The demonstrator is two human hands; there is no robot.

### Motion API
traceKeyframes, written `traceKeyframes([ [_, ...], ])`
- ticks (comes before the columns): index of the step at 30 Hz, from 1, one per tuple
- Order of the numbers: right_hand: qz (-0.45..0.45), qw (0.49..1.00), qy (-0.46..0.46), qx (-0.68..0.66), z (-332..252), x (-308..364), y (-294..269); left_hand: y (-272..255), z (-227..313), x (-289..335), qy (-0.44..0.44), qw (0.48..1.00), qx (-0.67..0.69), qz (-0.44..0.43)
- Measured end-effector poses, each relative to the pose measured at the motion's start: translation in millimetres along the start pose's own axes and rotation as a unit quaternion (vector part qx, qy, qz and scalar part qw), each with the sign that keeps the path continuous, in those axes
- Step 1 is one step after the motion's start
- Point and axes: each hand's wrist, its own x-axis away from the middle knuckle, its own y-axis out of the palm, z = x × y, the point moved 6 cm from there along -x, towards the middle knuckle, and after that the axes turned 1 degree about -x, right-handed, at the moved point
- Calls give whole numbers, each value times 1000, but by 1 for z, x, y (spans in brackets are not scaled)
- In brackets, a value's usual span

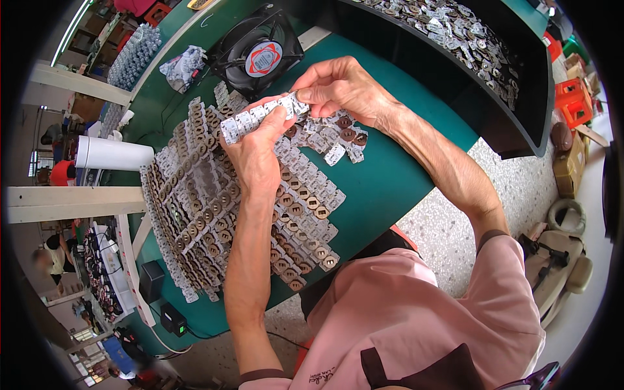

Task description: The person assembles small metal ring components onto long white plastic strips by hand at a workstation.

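A short row of flat grey-white metal pieces [250,119], lined up side by side, lies in my left hand [259,159], with the thumb pressed on top and the fingers underneath. My right hand [344,91] is closed in a pinch at the row's right end, thumb and forefinger on a small metal piece that they mostly cover. Just below the hands is a loose heap of similar pieces [335,155], some with brown round parts. Left of and under my left forearm, many finished-looking rows of pieces [208,211] with brass-coloured round parts lie stacked close together.
A black fan [263,60] stands behind my hands on the green table [374,188]. At the back right, a large black bin [530,123] holds many loose pieces. A white cylinder [114,153], a crumpled plastic bag [184,67] and a black power adapter [173,320] are leftward.
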Motion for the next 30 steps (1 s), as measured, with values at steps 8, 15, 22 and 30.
traceKeyframes([
  [8,3,1000,7,-24,0,0,-1,-3,-2,-2,-22,1000,6,-8],
  [15,12,999,16,-39,0,2,0,0,-3,-1,-22,999,14,-33],
  [22,15,997,23,-75,1,3,-2,1,0,2,13,998,-32,-55],
  [30,-30,999,-23,-12,-10,6,2,6,7,7,55,989,-136,-20],
])
